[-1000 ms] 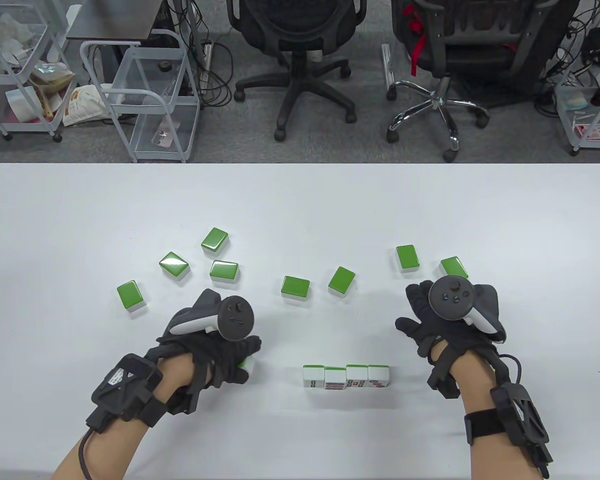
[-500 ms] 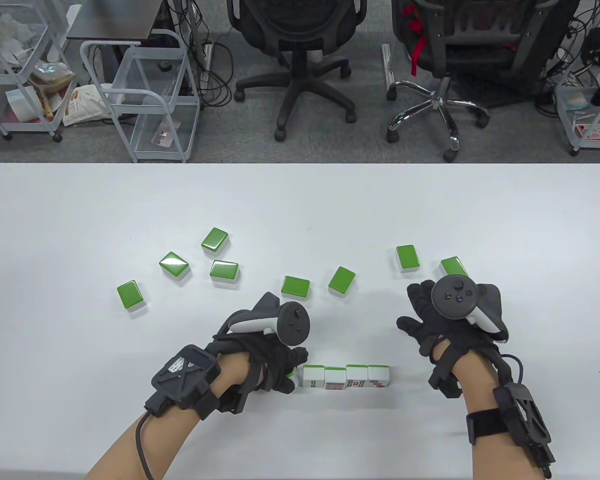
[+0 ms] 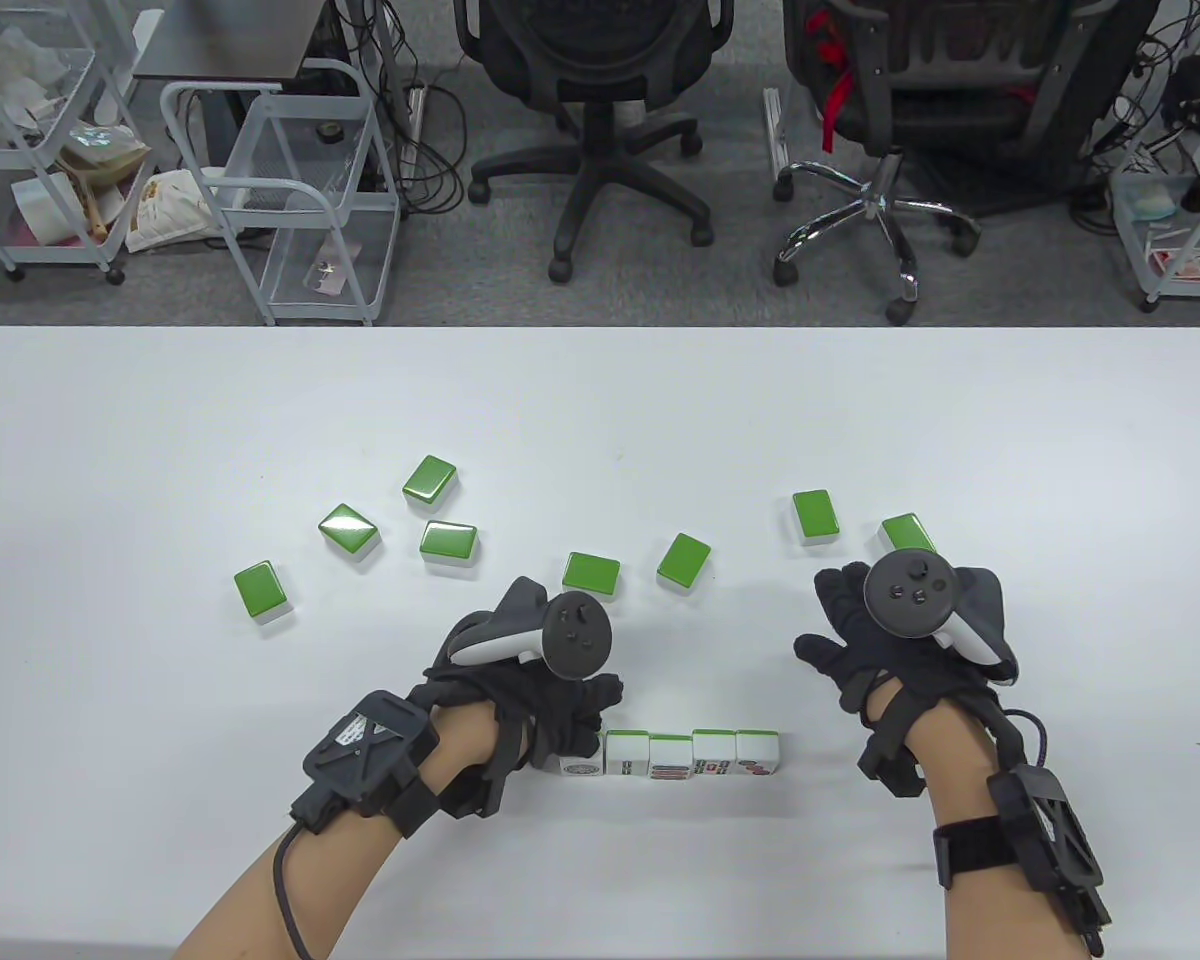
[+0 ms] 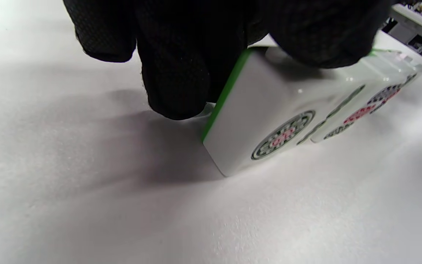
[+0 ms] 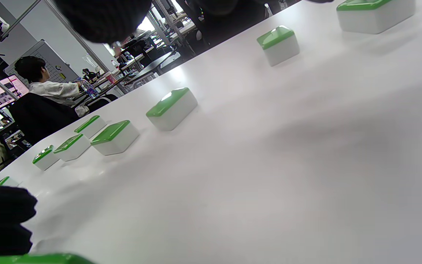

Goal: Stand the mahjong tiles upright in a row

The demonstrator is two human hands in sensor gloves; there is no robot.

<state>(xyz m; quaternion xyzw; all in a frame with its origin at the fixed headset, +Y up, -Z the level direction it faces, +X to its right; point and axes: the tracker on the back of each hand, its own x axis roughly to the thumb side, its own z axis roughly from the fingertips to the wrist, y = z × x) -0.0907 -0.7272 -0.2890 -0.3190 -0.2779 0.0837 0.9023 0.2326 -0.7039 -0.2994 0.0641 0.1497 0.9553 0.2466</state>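
Four mahjong tiles stand upright in a row [image 3: 693, 752] near the table's front, faces toward me. My left hand [image 3: 588, 722] pinches a fifth tile [image 3: 581, 767] with a circle face, upright on the table against the row's left end. In the left wrist view the fingertips [image 4: 176, 88] press its green back and top, and the circle tile [image 4: 269, 124] touches the row [image 4: 379, 84]. My right hand [image 3: 828, 622] rests flat on the table right of the row and holds nothing. Several tiles lie green side up behind the hands.
Loose flat tiles lie at the left [image 3: 262, 588] [image 3: 348, 527] [image 3: 430, 478], the middle [image 3: 591, 575] [image 3: 684, 559] and the right [image 3: 816, 515] [image 3: 908, 532]. They also show in the right wrist view [image 5: 172, 107]. Office chairs and carts stand beyond the table's far edge [image 3: 600, 330].
My left hand carried a tile from the left to the row's left end and set it upright against the row. The right hand stayed still.
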